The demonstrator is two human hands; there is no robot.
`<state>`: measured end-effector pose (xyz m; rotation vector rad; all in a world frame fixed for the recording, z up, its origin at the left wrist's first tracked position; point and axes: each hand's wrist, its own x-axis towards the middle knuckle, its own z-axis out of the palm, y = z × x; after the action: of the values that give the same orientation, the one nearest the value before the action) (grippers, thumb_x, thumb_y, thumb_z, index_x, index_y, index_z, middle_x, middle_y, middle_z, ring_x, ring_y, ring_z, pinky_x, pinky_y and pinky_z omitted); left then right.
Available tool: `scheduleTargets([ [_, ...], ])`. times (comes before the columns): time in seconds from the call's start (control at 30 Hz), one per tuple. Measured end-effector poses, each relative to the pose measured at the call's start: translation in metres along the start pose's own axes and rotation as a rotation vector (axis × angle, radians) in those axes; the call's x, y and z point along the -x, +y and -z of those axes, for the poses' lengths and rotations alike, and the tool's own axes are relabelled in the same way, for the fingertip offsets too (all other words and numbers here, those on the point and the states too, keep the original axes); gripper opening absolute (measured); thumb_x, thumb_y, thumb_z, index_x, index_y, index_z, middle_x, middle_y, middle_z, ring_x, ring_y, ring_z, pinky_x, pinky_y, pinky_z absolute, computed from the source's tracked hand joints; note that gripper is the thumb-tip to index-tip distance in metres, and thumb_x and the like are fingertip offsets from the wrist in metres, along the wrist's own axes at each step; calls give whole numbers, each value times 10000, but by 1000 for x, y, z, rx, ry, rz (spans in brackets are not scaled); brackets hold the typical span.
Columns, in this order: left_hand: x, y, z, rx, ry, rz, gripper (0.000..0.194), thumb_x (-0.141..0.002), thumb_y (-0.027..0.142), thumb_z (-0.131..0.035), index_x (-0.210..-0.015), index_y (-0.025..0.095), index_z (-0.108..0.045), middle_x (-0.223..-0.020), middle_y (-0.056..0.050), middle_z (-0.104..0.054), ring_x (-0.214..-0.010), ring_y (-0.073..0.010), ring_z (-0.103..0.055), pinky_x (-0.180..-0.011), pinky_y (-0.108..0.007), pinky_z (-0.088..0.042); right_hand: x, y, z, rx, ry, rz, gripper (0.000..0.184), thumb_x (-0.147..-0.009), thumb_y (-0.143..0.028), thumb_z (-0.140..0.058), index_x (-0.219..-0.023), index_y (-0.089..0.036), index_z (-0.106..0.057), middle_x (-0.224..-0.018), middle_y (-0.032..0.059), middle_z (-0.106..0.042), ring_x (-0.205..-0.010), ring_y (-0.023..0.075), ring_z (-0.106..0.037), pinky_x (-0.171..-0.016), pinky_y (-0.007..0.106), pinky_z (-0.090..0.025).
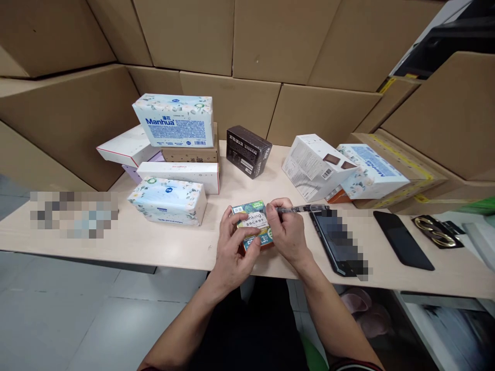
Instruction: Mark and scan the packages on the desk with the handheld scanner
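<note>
My left hand (233,246) grips a small green and white printed box (253,221) by its left side, just above the table's near edge. My right hand (286,230) is closed around a pen (305,208) and also rests against the box's right side. The pen lies crosswise, pointing right over a dark tablet (335,242). Both forearms come up from the bottom of the view.
The beige table (154,247) carries a stack of tissue and cardboard boxes (174,149) at the left, a dark brown box (247,150) in the middle, white and floral boxes (340,167) at the right, a black phone (402,239) and a clip-like object (436,231). Large cartons wall the back.
</note>
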<state>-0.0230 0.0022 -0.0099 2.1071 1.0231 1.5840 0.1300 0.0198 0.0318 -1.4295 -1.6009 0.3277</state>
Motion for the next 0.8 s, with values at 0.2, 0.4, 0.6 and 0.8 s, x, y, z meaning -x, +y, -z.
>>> scheduleTargets([
  [0.2, 0, 0, 0, -1, -3, 8, 119, -908, 161, -612, -998, 219, -665, -1203, -73, -602, -1260, -216, -565, -1245, -608, -307, 0, 4, -1, -15, -11, 7, 252, -997, -424, -417, -877, -232, -528, -746, 2, -663, -584, 124, -582, -580, 253, -425],
  [0.4, 1, -1, -1, 6, -6, 5, 121, -907, 158, -617, -999, 218, -667, -1189, -73, -608, -1257, -220, -563, -1244, -619, -298, -1, 2, 0, -33, -15, 17, 238, -991, -415, -435, -874, -232, -532, -711, -7, -652, -562, 123, -567, -574, 254, -421],
  [0.6, 1, -2, -1, 4, -1, -4, 126, -905, 157, -615, -1005, 216, -665, -1199, -74, -602, -1263, -216, -560, -1243, -615, -297, 4, 5, -3, -49, 51, -16, 267, -1000, -442, -420, -891, -230, -542, -779, 11, -660, -616, 129, -582, -596, 261, -437],
  [0.8, 0, 0, 1, -2, -12, 0, 128, -913, 157, -610, -1005, 216, -678, -1189, -75, -603, -1264, -213, -563, -1244, -603, -306, 7, 25, 15, -3, 160, -151, 350, -1010, -518, -361, -933, -215, -517, -810, 42, -655, -692, 161, -588, -641, 287, -432],
])
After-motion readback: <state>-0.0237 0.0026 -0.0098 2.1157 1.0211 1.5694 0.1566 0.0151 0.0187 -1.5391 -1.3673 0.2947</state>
